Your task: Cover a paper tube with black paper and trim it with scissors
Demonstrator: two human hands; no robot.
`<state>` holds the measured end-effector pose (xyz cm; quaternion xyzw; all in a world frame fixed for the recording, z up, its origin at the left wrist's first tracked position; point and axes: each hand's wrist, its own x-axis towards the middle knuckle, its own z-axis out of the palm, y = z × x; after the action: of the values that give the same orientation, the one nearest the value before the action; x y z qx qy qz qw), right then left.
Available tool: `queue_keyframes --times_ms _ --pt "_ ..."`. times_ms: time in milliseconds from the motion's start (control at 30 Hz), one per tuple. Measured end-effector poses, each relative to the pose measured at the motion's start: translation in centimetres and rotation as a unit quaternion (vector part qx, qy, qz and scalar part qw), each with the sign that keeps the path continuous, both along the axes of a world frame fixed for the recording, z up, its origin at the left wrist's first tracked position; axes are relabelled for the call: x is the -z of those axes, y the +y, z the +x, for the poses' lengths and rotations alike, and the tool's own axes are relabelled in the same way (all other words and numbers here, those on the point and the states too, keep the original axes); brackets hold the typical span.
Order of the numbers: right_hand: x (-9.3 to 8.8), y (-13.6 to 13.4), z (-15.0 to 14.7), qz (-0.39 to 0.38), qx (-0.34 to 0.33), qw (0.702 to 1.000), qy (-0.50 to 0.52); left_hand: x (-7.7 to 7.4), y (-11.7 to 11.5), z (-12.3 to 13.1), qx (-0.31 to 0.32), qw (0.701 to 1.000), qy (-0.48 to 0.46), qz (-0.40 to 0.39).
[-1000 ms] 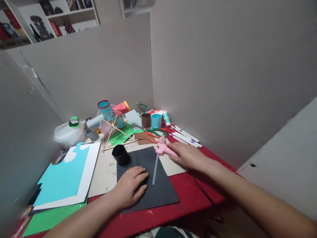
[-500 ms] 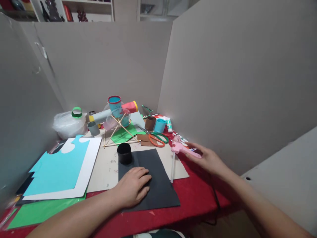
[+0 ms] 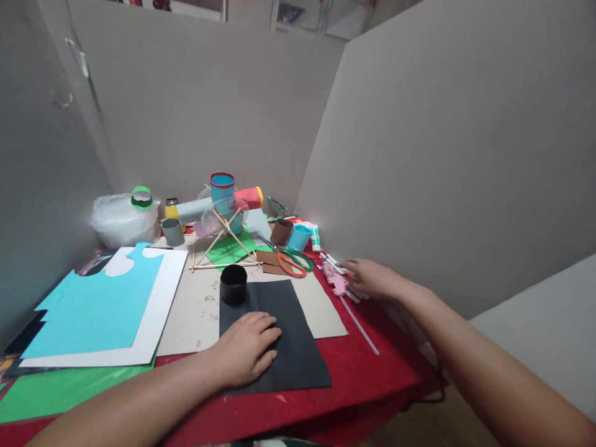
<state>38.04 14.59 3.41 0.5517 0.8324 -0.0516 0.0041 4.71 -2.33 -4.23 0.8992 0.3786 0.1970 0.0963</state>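
My left hand lies flat with its fingers spread on a black sheet. Just beyond it, a short black paper tube stands upright at the sheet's upper left corner. A pink glue gun rests on its side at the right of the table, a clear glue stick poking out of it towards me. Close against the gun is my right hand, fingers stretched forward over some white sticks; its fingertips are partly hidden, but it appears open.
A stick frame, orange-handled scissors, a brown tube and a blue tube stand or lie behind. Blue paper over white card is at left, near a plastic bag. Grey panels surround the table.
My right hand has lowered the pink glue gun onto the red cloth and loosened from its handle. My left hand stays on the black sheet. The view has tilted down slightly.
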Motion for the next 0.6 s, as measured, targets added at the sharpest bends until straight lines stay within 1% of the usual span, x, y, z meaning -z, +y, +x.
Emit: queue_keyframes --times_ms 67,133,233,300,400,600 --pt "-0.3 0.1 -2.2 0.031 -0.022 0.999 -0.018 0.0 -0.1 0.0 0.001 1.0 0.001 0.006" --pt "-0.3 0.5 -4.8 0.041 -0.042 0.998 -0.031 0.0 -0.2 0.1 0.001 1.0 -0.001 0.012" --pt "0.2 1.5 -8.2 0.018 -0.043 0.997 -0.066 -0.1 -0.3 0.2 0.0 1.0 0.002 0.011" --pt "0.8 2.2 -9.6 0.002 -0.029 0.996 -0.089 -0.2 -0.3 0.2 -0.001 1.0 0.01 0.007" --pt "1.4 2.9 -10.5 -0.02 -0.012 0.994 -0.108 -0.2 -0.4 0.1 -0.001 1.0 0.021 0.008" --pt "2.3 4.0 -10.8 -0.065 0.017 0.992 -0.106 -0.3 -0.6 0.0 0.015 0.998 0.045 0.043"
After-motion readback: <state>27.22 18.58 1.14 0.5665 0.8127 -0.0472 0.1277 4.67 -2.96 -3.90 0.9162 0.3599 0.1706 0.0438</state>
